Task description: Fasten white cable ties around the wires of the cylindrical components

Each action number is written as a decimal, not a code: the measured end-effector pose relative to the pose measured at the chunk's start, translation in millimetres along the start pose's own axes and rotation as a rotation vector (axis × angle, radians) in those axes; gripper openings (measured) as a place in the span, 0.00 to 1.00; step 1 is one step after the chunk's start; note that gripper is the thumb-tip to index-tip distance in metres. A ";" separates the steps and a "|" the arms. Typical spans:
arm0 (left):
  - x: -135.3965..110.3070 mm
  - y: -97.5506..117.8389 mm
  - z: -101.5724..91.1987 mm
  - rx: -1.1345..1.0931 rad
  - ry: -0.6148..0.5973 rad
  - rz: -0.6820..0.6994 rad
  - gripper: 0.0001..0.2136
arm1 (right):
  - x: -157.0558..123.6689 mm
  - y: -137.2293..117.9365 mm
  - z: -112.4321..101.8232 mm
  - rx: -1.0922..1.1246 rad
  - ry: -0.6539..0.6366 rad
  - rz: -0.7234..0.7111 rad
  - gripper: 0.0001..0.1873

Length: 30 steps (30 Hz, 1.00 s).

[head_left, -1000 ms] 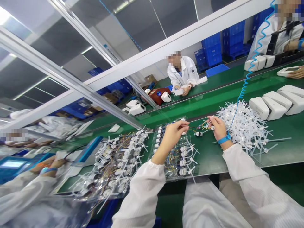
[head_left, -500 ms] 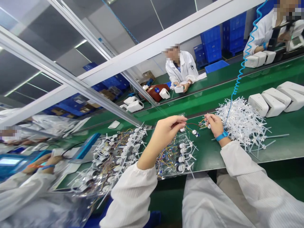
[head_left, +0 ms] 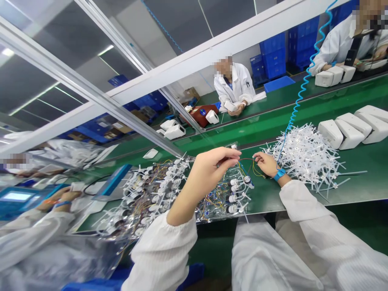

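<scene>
My left hand (head_left: 216, 163) is closed in a pinch on thin coloured wires (head_left: 246, 159), over the bench. From its fingertips a small round white part (head_left: 247, 180) hangs on the wires. My right hand (head_left: 266, 165), with a blue wrist strap, is closed with thumb and finger on the other end of the wires; a small pale tip shows at its fingers. A yellow loop of wire dangles below it. Under and beside my left hand, wired white-and-black parts (head_left: 233, 199) with white ties lie in rows on clear plastic.
A heap of white cable ties (head_left: 309, 155) lies right of my right hand, with a coiled blue hose (head_left: 298, 105) hanging over it. White housings (head_left: 351, 133) stand behind. More wired parts (head_left: 145, 198) lie on the left. Co-workers sit across the belt (head_left: 266, 121) and at left.
My right hand has moved a little left, closer to my left hand, still pinching the wires. The hanging round part has dropped slightly. A co-worker across the belt has tilted a white housing.
</scene>
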<state>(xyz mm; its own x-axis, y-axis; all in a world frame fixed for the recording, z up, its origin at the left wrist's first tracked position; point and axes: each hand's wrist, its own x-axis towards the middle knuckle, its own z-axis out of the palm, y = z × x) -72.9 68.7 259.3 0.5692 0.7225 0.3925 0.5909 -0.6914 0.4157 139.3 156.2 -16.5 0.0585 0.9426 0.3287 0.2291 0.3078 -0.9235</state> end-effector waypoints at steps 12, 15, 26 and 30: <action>-21.5 25.4 -4.4 -0.072 0.043 0.145 0.05 | -82.0 -84.3 -28.8 -0.172 0.229 -0.135 0.18; -35.2 32.9 8.4 -0.124 0.032 0.165 0.06 | -127.3 -96.3 -38.6 -0.108 0.261 -0.005 0.18; -149.3 78.0 90.2 -0.474 0.015 0.151 0.11 | -303.4 -114.2 -30.2 0.968 -0.334 1.003 0.45; -194.9 84.6 125.6 -0.680 0.005 0.215 0.12 | -313.3 -107.3 -27.7 1.317 -0.097 1.025 0.37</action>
<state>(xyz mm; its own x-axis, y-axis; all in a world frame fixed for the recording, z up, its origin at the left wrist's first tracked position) -62.0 -131.2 114.9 0.6295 0.5718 0.5260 -0.0220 -0.6636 0.7478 123.3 -175.7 -14.9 -0.4106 0.7975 -0.4420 -0.7843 -0.5562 -0.2749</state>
